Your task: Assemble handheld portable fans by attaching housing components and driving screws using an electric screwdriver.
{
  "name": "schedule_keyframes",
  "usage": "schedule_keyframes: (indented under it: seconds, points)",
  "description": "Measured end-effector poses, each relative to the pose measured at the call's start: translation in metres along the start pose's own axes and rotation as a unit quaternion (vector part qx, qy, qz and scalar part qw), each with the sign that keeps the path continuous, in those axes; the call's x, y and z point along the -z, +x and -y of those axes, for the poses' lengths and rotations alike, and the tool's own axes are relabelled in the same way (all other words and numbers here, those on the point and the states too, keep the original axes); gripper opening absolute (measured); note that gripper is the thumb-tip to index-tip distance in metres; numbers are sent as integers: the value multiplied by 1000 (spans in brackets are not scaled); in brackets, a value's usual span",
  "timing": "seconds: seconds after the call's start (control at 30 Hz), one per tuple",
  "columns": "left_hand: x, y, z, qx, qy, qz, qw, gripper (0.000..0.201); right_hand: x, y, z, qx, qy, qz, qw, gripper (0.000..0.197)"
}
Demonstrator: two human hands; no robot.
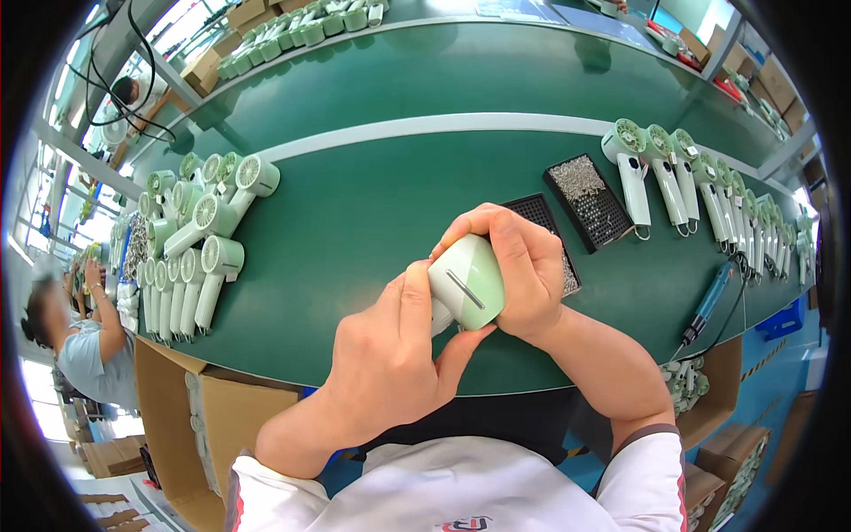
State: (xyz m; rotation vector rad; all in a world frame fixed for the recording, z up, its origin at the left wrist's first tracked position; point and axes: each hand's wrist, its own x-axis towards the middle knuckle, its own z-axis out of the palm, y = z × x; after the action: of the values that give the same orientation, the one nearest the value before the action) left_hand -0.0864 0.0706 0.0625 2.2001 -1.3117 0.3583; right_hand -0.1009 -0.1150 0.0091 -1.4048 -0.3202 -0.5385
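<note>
Over the near middle of the table I hold a handheld fan, pale green and white, with a dark narrow slot facing up. My left hand grips it from the left, fingers pressed along its side and thumb beneath. My right hand wraps round its far and right sides, fingers curled. A bit of the white lower part shows between the hands; the rest is hidden. Just past my right hand lie a black tray, partly covered by the hand, and a second black tray with small silver screws.
Several green-and-white fans are grouped at left, and more fans line the right side. A blue electric screwdriver with a cable lies near the right edge. Cardboard boxes stand below the table. Another person sits at far left.
</note>
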Motion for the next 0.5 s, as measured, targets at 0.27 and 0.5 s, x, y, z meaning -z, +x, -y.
schedule_keyframes:
  seconds: [0.27, 0.5]
  points:
    - [-3, 5, 1, 39, -25, 0, 999, 62, -2, 6, 10, -64, 29, -15, 997, 48]
    - [-20, 1, 28, 314, -544, -3, 778, 42, -3, 23, 12, -204, -8, 5, 979, 80]
